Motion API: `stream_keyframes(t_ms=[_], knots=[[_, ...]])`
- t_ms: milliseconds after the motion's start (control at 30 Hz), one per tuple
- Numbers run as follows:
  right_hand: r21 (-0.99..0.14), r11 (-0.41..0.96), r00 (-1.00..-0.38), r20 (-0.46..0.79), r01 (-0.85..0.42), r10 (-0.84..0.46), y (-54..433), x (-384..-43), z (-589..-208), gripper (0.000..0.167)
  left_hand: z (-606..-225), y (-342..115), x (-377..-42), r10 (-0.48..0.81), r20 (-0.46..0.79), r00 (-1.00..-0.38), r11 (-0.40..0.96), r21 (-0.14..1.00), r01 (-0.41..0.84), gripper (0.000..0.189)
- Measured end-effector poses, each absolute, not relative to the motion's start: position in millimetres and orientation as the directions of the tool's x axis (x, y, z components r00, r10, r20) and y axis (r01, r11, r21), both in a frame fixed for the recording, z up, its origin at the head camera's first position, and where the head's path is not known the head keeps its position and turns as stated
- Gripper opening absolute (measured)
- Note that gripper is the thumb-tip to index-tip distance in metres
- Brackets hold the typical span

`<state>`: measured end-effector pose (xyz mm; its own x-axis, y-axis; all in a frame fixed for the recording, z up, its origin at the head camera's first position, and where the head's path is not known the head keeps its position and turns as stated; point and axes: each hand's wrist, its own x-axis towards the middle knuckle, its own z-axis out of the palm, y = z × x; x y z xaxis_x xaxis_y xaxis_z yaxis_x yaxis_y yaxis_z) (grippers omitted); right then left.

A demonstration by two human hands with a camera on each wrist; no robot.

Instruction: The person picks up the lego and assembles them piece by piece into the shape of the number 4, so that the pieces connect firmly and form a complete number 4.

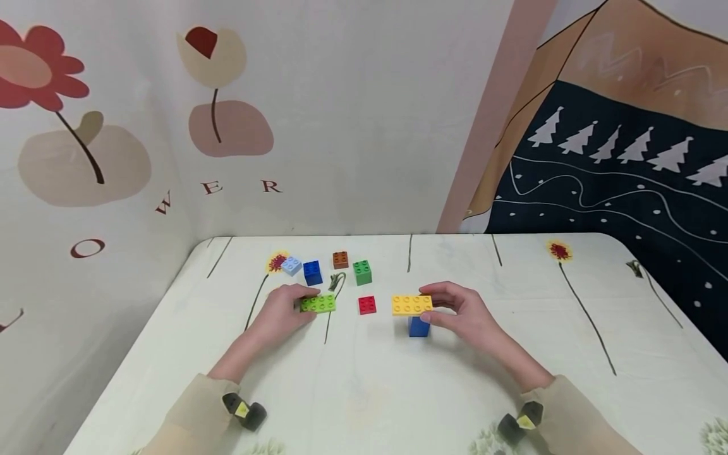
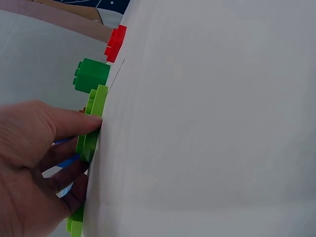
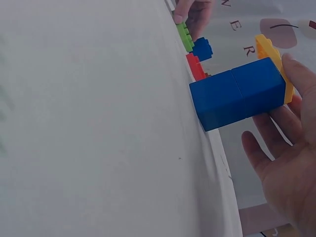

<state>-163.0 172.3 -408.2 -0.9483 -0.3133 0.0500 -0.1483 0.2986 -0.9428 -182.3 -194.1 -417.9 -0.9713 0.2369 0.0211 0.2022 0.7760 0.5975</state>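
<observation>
My left hand point(image 1: 282, 311) pinches a lime green brick point(image 1: 318, 303) by its left end, low over the table, thumb on its near side. In the left wrist view a second green piece point(image 2: 75, 224) shows below the curled fingers. On the right, my right hand point(image 1: 462, 314) grips a long yellow brick point(image 1: 412, 305) between thumb and fingers. The yellow brick lies across the top of two stacked blue bricks point(image 3: 237, 94), which stand upright on the table. A flat red brick point(image 1: 367, 305) lies between the two hands.
Behind the hands lie a green brick point(image 1: 362, 272), a brown brick point(image 1: 340, 260), a dark blue brick point(image 1: 313, 273) and a light blue brick point(image 1: 292, 265). A white flower-printed cloth point(image 1: 364, 392) covers the table. A printed curtain point(image 1: 352, 126) hangs beyond the far edge.
</observation>
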Motion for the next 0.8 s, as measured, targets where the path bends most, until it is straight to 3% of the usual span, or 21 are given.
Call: stream_keyframes(t_ms=[400,800], knots=[[-0.943,0.3,-0.953,0.048,-0.141,-0.298,172,-163,-411,0.048,-412,-186,-178,0.256,0.005,-0.967,0.741,0.641,0.2,0.043],[-0.95,0.294,-0.962,0.024,-0.106,-0.272,169,-164,-414,0.042,-386,-156,-162,0.363,0.17,-0.916,0.612,0.698,0.372,0.037]])
